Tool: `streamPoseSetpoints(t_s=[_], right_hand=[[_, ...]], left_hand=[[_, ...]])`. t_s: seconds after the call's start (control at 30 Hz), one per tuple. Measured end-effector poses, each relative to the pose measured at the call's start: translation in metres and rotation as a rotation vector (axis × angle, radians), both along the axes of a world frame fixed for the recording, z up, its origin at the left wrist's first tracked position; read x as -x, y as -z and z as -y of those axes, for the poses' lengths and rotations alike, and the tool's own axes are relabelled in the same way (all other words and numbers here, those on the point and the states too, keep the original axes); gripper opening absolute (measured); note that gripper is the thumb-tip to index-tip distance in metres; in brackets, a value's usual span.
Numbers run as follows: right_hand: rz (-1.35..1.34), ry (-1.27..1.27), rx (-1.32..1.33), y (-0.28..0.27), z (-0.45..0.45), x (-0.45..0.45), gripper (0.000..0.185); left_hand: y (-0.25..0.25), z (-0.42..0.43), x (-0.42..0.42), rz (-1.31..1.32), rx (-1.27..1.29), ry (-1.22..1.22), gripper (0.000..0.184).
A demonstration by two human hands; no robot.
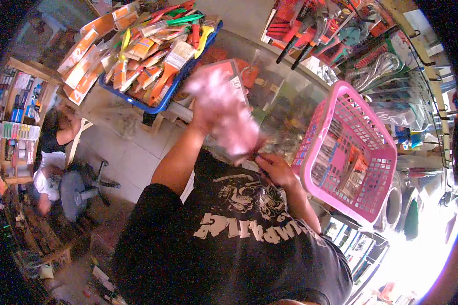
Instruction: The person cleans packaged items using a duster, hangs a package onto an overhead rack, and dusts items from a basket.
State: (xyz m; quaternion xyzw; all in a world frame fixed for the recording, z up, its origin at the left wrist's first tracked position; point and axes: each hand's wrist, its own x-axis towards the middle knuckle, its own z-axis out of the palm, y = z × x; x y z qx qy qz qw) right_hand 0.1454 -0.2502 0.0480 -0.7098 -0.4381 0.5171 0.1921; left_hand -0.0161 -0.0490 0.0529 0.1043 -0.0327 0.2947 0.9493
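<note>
Cloth [234, 122], pink and whitish and pretty smeared by motion blur, is bunched up in front of the person's chest, right above the glass-topped counter [277, 96]. The left hand [203, 118] has its upper part, with the fingers looking curled around the fabric, though the blur hides how tightly they close. The right hand [277, 169] is at the lower end, fingers bent inward and thumb side toward the cloth; can't really tell if they're pinching the fabric itself or the small dark bit at its end. A flat red-edged package [231, 76] peeks out behind the cloth.

Just beside the right hand there's a pink plastic basket [344, 198], tilted in the view, with packets [358, 168] showing in it or through its mesh, hard to say which. Beyond the left hand sits a blue tray [160, 104] heaped with paintbrushes [175, 58], bristles pointing every which way. Red-handled cutting tools [315, 25] lie farther over, past the counter glass. Off to the left, another person's arm [68, 129] shows near an office chair [74, 193].
</note>
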Motion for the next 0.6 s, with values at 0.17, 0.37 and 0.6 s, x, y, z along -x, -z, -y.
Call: streamPoseSetpoints(t_s=[0.17,0.37,0.6], right_hand=[[-0.006,0.184,-0.010,0.029,0.004,0.002,0.050],[0.002,0.055,-0.066,0.008,0.004,0.000,0.048],[0.093,-0.020,-0.062,0.005,0.002,0.006,0.046]], left_hand=[[0.018,-0.001,0.000,0.008,-0.060,-0.001,0.073],[-0.002,0.007,0.000,-0.059,-0.005,-0.119,0.070],[-0.027,0.017,-0.007,-0.188,-0.093,-0.119,0.077]])
